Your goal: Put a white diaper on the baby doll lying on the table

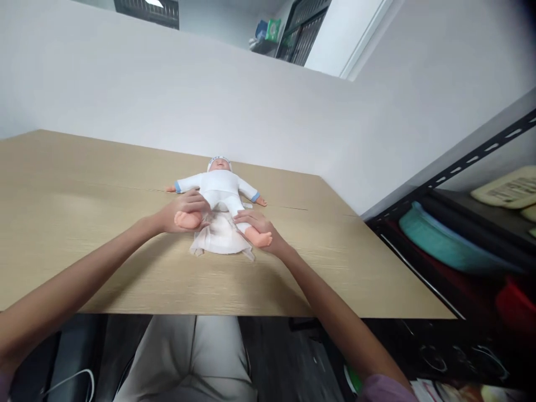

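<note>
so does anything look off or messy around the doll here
Nothing spilled or broken. The doll lies on its back on the table, left hand and right hand each gripping a leg. Only the white cloth under its legs is crumpled.

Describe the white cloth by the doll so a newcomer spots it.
On the wooden table, a baby doll lies face up. The cloth is spread under its legs, between left hand and right hand: crumpled, gauzy, unlike the doll's smooth suit.

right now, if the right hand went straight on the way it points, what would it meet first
Likely the hips of the white-suited plastic baby doll, whose leg the right hand grips; depth is unclear.
</note>
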A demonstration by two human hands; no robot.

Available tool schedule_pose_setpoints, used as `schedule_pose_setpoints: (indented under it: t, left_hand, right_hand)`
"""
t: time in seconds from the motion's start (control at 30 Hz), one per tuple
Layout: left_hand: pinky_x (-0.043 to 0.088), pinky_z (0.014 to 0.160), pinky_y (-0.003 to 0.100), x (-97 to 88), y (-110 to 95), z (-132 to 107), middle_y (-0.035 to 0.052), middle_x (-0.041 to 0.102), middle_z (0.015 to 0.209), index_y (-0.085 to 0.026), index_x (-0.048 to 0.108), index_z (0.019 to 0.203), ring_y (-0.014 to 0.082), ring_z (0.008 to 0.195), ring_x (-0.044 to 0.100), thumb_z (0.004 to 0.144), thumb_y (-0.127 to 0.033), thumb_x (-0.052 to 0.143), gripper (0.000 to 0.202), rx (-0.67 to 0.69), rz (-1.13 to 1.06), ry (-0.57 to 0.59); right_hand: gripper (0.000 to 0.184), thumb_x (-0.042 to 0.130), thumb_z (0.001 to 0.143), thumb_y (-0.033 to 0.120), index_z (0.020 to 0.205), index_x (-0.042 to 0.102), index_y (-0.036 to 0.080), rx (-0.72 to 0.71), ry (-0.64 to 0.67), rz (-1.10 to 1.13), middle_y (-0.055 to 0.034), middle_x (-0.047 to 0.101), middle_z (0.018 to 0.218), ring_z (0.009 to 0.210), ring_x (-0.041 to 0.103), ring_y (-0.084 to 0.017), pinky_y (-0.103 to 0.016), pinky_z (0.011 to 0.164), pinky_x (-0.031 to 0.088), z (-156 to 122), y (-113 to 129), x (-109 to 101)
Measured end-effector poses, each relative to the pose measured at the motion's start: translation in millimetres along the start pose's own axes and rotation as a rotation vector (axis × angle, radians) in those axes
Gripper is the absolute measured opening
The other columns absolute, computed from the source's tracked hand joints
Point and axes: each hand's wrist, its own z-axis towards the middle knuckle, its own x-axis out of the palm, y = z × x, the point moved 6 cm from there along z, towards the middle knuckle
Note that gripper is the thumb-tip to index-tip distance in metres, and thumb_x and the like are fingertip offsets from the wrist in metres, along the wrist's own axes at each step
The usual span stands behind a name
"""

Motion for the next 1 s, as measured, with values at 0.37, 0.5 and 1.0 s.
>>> schedule_pose_setpoints:
  t: [0.37, 0.5, 1.0]
  left_hand:
    - [0.053, 0.117, 0.054, 38.5, 24.7, -58.4, 0.0135, 0.074, 0.154, -0.030, 0.079, 0.139, 0.0374, 0.136, 0.063, 0.092, -0.015, 0.075, 0.049, 0.035, 0.050, 0.233]
    - [0.052, 0.119, 0.052, 37.0, 25.4, -56.1, 0.0116, 0.071, 0.160, -0.029, 0.079, 0.144, 0.0357, 0.144, 0.059, 0.092, -0.002, 0.062, 0.061, 0.013, 0.054, 0.306]
    - [0.050, 0.107, 0.055, 51.5, -2.6, -34.4, 0.0155, 0.072, 0.128, -0.021, 0.071, 0.120, 0.0401, 0.117, 0.056, 0.090, -0.068, 0.086, 0.058, -0.212, 0.222, 0.291]
  right_hand:
    - [0.068, 0.052, 0.104, 0.004, 0.166, 0.065, 0.030, -0.143, 0.239, -0.154, -0.0074, 0.063, 0.175, 0.170, 0.051, -0.025, -0.053, 0.137, 0.050, -36.6, -20.5, 18.0]
    - [0.070, 0.055, 0.108, 0.006, 0.173, 0.057, 0.033, -0.129, 0.276, -0.140, -0.0047, 0.056, 0.180, 0.170, 0.050, -0.023, -0.049, 0.139, 0.049, -38.4, -19.7, 9.2]
    - [0.064, 0.074, 0.111, 0.051, 0.170, 0.062, 0.029, -0.016, 0.299, -0.138, -0.0136, 0.060, 0.176, 0.169, 0.051, -0.038, -0.064, 0.137, 0.048, -33.2, 4.0, 6.4]
